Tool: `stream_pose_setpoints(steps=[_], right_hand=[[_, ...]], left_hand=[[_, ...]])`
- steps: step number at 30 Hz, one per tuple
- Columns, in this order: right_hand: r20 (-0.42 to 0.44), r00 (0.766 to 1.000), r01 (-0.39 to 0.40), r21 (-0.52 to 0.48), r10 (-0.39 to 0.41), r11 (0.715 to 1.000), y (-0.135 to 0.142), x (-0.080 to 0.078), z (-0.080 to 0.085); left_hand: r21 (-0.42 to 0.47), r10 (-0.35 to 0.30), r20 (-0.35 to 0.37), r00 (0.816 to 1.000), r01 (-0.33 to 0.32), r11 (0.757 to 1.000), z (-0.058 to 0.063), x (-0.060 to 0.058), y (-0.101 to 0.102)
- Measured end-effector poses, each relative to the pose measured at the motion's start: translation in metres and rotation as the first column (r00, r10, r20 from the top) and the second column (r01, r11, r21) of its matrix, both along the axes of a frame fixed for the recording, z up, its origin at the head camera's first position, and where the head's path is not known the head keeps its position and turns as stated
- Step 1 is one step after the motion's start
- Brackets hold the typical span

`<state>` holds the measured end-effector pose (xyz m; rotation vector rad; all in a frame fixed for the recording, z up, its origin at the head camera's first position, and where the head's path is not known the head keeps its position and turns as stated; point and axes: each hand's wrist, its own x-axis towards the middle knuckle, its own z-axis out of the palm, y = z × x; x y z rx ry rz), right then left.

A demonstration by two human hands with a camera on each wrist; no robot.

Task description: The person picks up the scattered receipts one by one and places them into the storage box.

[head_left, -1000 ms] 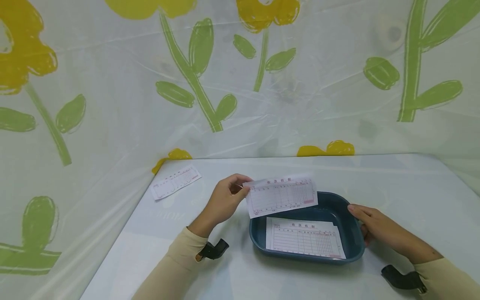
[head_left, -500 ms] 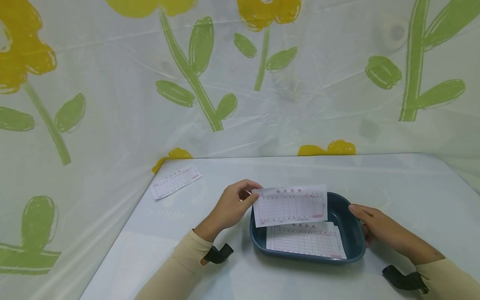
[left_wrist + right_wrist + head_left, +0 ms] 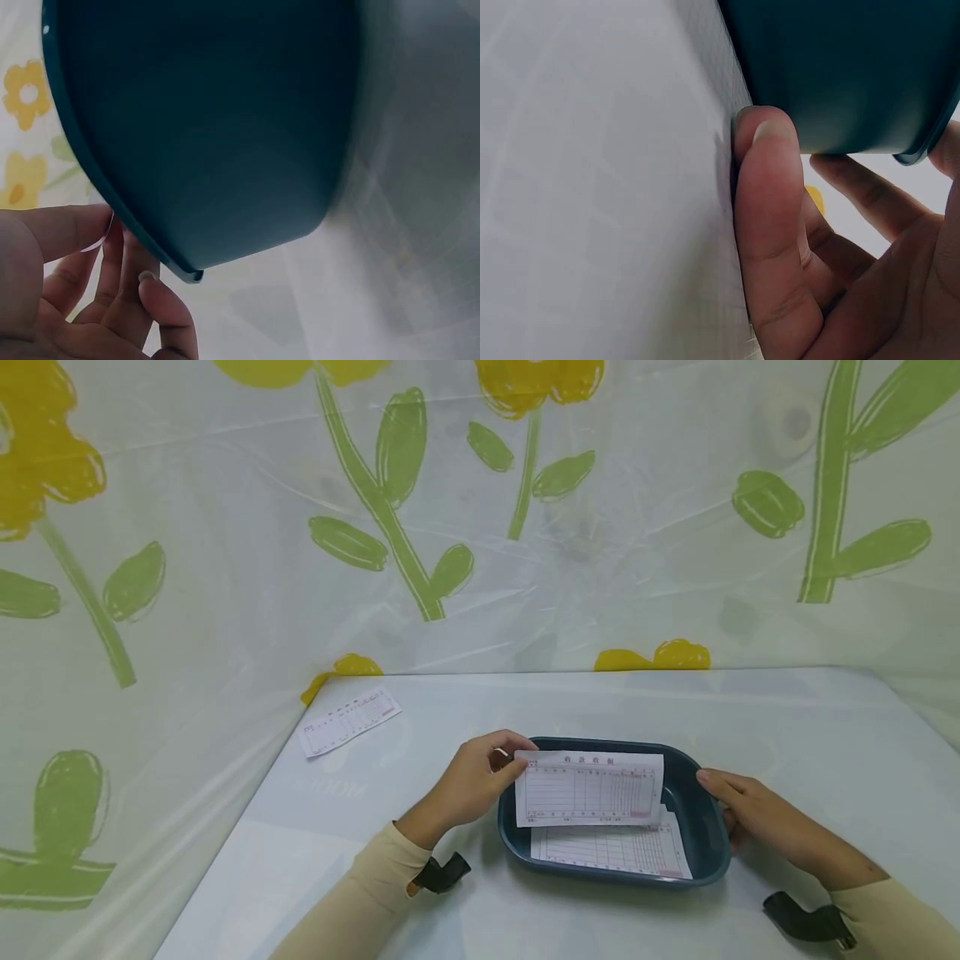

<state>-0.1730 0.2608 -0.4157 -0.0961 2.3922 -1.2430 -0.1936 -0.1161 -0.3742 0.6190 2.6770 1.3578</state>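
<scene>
My left hand (image 3: pixel 474 783) pinches the left edge of a printed receipt slip (image 3: pixel 588 789) between thumb and fingers. The slip hangs over the back left part of a dark blue plastic tray (image 3: pixel 697 827). More receipt slips (image 3: pixel 611 850) lie inside it, partly covered by the held one. At the tray's right end, my right hand (image 3: pixel 768 820) holds the rim, thumb on top and fingers against the outer wall. In the left wrist view the fingers of the left hand (image 3: pixel 97 292) are right at the tray rim; the slip is mostly hidden behind the tray there.
Another receipt slip (image 3: pixel 351 722) lies at the back left corner of the white table (image 3: pixel 825 743). A curtain (image 3: pixel 247 568) printed with yellow flowers hangs behind and to the left. Black wrist cameras sit at both sleeves.
My left hand has moved right and toward me with the receipt slip, lowering it over the tray and levelling it. The right hand stays on the tray rim.
</scene>
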Motion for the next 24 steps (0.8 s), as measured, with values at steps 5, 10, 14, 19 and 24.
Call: stream_pose_setpoints(steps=[5,10,14,19,24], right_hand=[[-0.001,1.0,-0.001,0.013,0.001,1.0,-0.001,-0.0004,0.0009],[-0.002,1.0,-0.011,0.01,0.011,1.0,-0.0016,-0.0001,0.0005],[-0.015,1.0,-0.019,0.016,0.019,1.0,-0.0013,0.0014,0.0005],[-0.014,1.0,-0.011,0.026,0.011,1.0,-0.0016,0.0014,0.0005],[-0.018,1.0,-0.007,0.021,0.007,1.0,-0.0013,0.0018,-0.0006]], left_hand=[[-0.022,0.0,0.035,0.999,0.001,1.0,-0.0018,0.0008,0.0009],[-0.043,-0.006,0.042,0.999,0.008,0.999,-0.0026,0.0026,0.0013],[-0.069,-0.03,0.002,1.0,0.03,0.997,-0.0046,0.0025,0.0016],[-0.114,-0.049,-0.057,0.997,0.042,0.993,-0.0067,0.0031,0.0035],[-0.176,-0.06,-0.125,0.99,0.038,0.984,-0.0085,0.0032,0.0064]])
